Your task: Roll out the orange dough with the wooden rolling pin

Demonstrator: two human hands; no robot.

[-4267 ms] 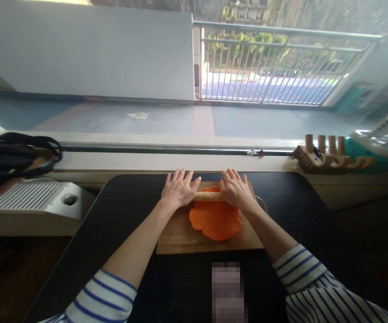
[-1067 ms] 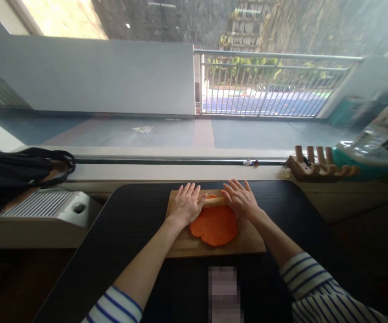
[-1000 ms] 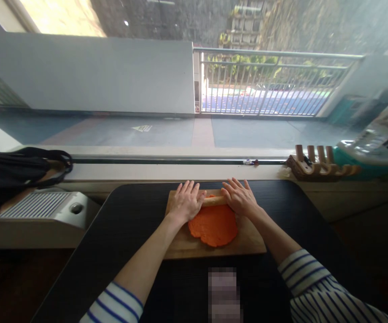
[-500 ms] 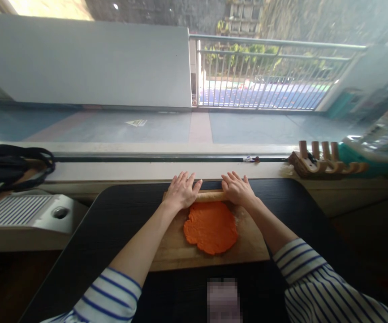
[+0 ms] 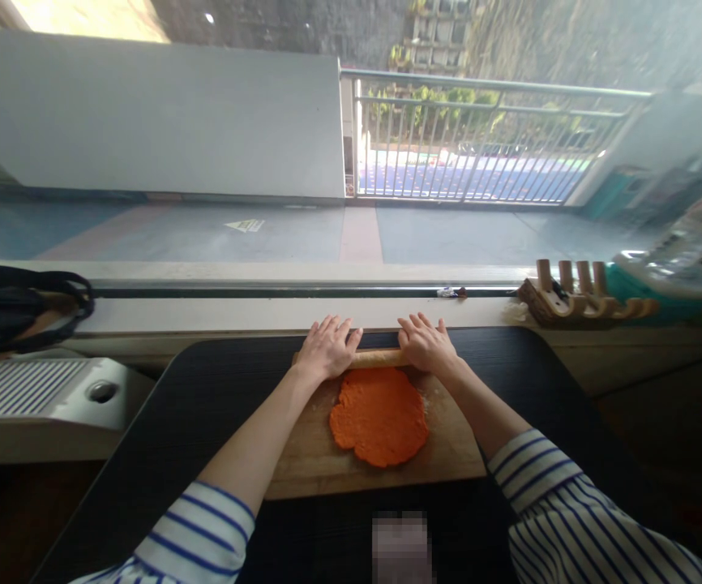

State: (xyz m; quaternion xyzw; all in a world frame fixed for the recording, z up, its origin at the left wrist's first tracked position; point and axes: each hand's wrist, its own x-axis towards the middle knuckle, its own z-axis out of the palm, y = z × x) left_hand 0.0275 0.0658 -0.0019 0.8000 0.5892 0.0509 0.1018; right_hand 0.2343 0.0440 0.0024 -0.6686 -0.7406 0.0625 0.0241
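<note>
Although the dark table (image 5: 205,405) fills the near half of the view, only its middle is occupied: a wooden board (image 5: 308,466) lies there, its far edge close to the window ledge (image 5: 205,315). Left of the table sits a white ribbed appliance (image 5: 28,388). On the ledge at far right stands a wooden rack (image 5: 575,296).

On the board rests a flat sheet of orange dough (image 5: 378,418), irregular in outline and slightly right of the board's middle. The rolling pin (image 5: 378,358) lies at the board's far edge. Its long axis runs left to right, parallel to the ledge, with one end under each palm.

Change noted: a second ago the pin covered the dough's far part. It now lies at the dough's far rim, touching or nearly so, and the whole sheet is uncovered. By this reading the pin is at the far end of a stroke.

The left hand (image 5: 327,350) and the right hand (image 5: 427,347) lie flat on the pin's two ends. Their fingers are extended toward the ledge and the palms press down; neither hand is curled round the pin.
</note>
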